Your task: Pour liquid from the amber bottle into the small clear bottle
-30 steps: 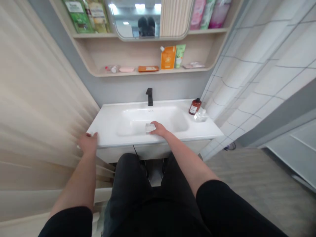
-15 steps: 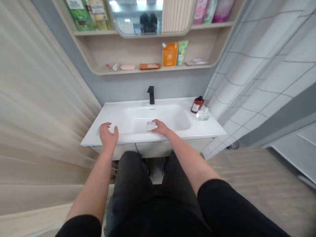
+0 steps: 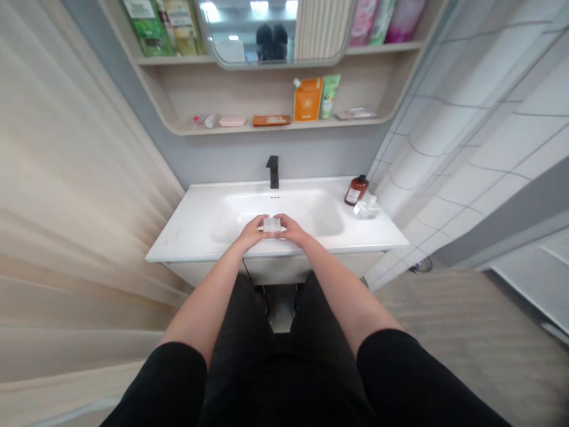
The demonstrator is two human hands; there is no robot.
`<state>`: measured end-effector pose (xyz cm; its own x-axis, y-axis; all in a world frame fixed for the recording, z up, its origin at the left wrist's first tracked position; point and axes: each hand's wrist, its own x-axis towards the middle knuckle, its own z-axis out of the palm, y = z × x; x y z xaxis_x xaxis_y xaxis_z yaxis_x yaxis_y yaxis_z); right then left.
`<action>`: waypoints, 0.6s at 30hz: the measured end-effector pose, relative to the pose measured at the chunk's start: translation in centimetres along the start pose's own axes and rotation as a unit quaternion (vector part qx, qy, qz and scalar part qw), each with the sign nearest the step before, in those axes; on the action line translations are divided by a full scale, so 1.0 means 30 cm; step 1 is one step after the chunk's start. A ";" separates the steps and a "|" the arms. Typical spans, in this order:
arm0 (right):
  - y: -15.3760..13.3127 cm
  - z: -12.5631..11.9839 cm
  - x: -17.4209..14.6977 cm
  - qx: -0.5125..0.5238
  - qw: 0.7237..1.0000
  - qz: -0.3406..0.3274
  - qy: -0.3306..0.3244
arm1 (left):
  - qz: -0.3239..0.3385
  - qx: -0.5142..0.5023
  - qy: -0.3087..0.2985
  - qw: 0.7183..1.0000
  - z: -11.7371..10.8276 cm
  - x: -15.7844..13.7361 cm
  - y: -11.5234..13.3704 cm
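Note:
A small clear box with a whitish look (image 3: 272,225) is held over the front part of the white sink basin (image 3: 320,213). My left hand (image 3: 252,231) is closed on its left side, and my right hand (image 3: 291,229) grips its right side. What the box contains is too small to make out. Behind it, at the back of the basin, stands a black faucet (image 3: 273,172).
On the counter's right end are a brown bottle (image 3: 356,191) and a clear plastic item (image 3: 367,208). Above, a wall shelf (image 3: 178,126) carries an orange pouch (image 3: 307,99), a green tube (image 3: 329,96) and several small packs. A curtain (image 3: 89,196) hangs on the left.
My left hand has come from the counter's left side to the box and closed on it. My right hand has stayed nearly in place, still holding the box.

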<state>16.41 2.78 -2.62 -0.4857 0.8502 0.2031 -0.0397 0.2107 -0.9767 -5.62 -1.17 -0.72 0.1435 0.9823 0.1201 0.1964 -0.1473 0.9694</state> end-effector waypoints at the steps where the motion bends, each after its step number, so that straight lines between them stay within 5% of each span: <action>1: 0.000 0.001 0.001 0.007 1.000 -0.003 -0.005 | 0.003 0.008 0.009 1.000 -0.005 -0.008 -0.001; 7: 0.011 -0.005 0.004 0.017 1.000 0.007 0.014 | -0.018 0.104 0.177 0.979 -0.070 -0.100 0.000; 12: 0.018 -0.007 0.006 0.011 1.000 0.005 0.029 | -0.075 0.206 0.378 0.900 -0.249 -0.211 -0.004; 18: 0.009 0.004 0.012 0.021 0.999 0.030 0.038 | -0.123 0.305 0.483 0.811 -0.512 -0.312 -0.041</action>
<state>16.13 3.08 -2.82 -0.4209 0.8952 0.1465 -0.0500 0.1384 -0.9891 -22.11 -8.41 0.25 -0.7429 0.5786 0.3366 0.5897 0.3277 0.7381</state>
